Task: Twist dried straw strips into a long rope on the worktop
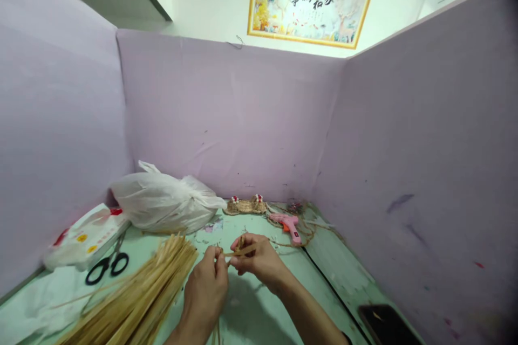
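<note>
My left hand (207, 284) and my right hand (261, 260) meet above the table, fingertips close together. Between them runs a flat tan straw strip (243, 251), pinched by both. Part of a small braided or twisted bit of straw shows at the right fingers; its shape is too small to make out. Loose strip ends hang below my left hand. Just left of that hand lies a thick bundle of dry straw strips (148, 294), spread along the table.
Black-handled scissors (108, 268), a tissue pack (91, 237) and a tied white plastic bag (165, 202) are at left. Behind my hands sit a woven straw piece (245, 206) and a pink glue gun (288, 225) with cord. A phone (388, 326) lies right; purple panels (230, 113) enclose the table.
</note>
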Demonstrator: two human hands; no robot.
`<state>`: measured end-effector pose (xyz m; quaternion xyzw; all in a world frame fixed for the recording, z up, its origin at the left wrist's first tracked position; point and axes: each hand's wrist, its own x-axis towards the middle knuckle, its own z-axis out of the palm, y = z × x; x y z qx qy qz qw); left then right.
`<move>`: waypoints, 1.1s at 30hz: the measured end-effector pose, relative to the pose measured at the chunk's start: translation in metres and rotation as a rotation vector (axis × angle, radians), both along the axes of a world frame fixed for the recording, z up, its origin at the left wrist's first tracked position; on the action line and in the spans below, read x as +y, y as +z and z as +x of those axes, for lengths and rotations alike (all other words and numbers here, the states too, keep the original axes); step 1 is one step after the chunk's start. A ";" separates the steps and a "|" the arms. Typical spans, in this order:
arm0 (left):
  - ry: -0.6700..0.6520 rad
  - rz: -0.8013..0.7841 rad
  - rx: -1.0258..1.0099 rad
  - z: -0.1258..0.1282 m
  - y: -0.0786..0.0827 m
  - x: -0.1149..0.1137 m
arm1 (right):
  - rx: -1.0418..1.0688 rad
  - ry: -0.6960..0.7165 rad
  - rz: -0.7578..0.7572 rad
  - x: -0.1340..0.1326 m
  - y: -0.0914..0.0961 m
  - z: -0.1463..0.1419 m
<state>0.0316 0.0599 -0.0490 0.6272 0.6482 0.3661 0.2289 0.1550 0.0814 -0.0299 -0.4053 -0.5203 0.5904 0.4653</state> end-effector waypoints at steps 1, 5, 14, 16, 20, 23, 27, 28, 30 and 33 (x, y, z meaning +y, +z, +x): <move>0.001 -0.007 0.048 -0.001 -0.002 0.000 | 0.013 -0.010 -0.014 0.000 -0.001 0.000; -0.051 -0.058 0.092 -0.004 -0.006 0.001 | 0.193 -0.008 -0.097 -0.003 -0.005 -0.006; -0.073 -0.044 0.096 -0.003 -0.004 -0.006 | 0.487 0.021 -0.248 -0.003 0.001 0.001; -0.080 -0.034 0.101 -0.002 -0.003 -0.008 | 0.528 0.018 -0.240 -0.002 0.006 0.006; -0.081 -0.025 0.095 0.000 -0.001 -0.009 | 0.576 0.015 -0.227 0.000 0.013 0.016; -0.088 -0.018 0.093 0.001 -0.002 -0.010 | 0.574 -0.043 -0.216 0.003 0.018 0.027; -0.072 0.002 0.048 -0.003 -0.006 -0.007 | 0.467 -0.181 -0.103 0.007 0.026 0.046; -0.062 0.014 0.006 -0.005 -0.006 -0.005 | 0.370 -0.178 -0.062 0.008 0.027 0.050; -0.033 0.019 -0.115 -0.010 -0.005 0.001 | 0.107 -0.100 -0.006 0.006 0.027 0.052; 0.017 -0.022 -0.297 -0.019 0.000 0.009 | -0.231 0.083 0.013 0.003 0.023 0.046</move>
